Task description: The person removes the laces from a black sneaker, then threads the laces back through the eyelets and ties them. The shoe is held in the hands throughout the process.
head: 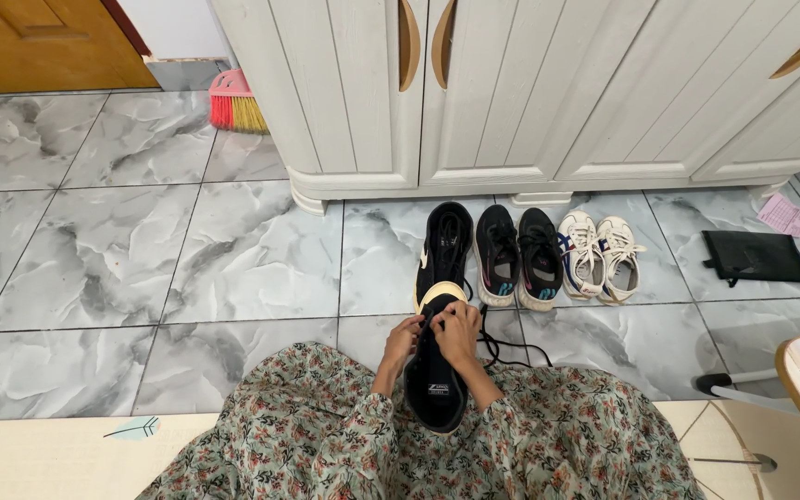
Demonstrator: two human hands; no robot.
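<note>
Down on the lap of a floral dress (307, 435), both hands grasp one black shoe (435, 384): the left hand (403, 338) and right hand (458, 331) pinch its laces. Its mate (443, 248) stands just beyond, beside black sneakers (518, 255) and white sneakers (601, 255), before the white cabinet (511, 93).

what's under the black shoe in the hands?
Under the black shoe lies floral fabric over the lap; both hands, left hand and right hand, grip its upper end. The shoe's underside is hidden.
</note>
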